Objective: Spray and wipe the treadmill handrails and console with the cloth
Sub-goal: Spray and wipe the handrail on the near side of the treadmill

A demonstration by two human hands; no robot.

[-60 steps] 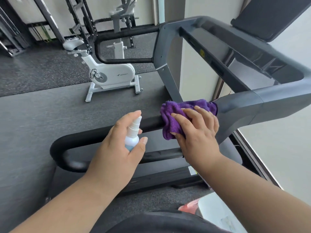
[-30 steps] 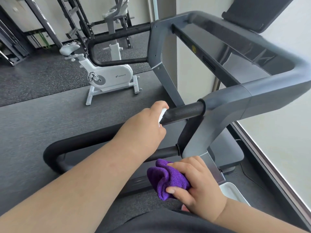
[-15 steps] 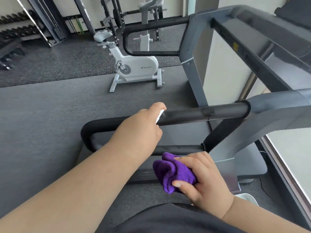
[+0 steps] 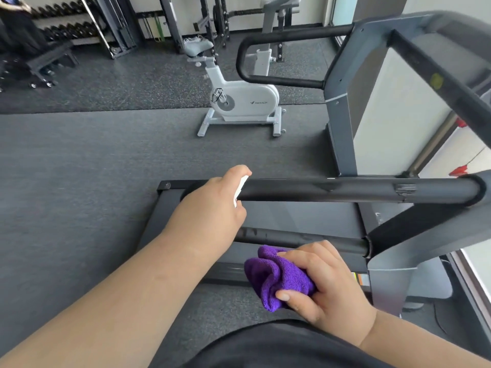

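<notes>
My left hand (image 4: 212, 205) is wrapped around a small white spray bottle (image 4: 240, 188), mostly hidden by the fingers, with its nozzle right at the near black handrail (image 4: 345, 189). My right hand (image 4: 326, 282) grips a bunched purple cloth (image 4: 276, 277) low down, just below the lower black rail (image 4: 305, 241) and off the handrail. The far handrail (image 4: 279, 57) loops out from the grey treadmill frame (image 4: 342, 107). The console is out of view at the upper right.
A white exercise bike (image 4: 239, 102) stands on the dark floor beyond the treadmill. Dumbbell racks (image 4: 61, 25) and a bench (image 4: 45, 62) line the back left wall. A window wall runs along the right side.
My right hand pulled the cloth off the handrail and dropped below it. My left hand brought the bottle up to the rail. The view has since swung left along the rail.
</notes>
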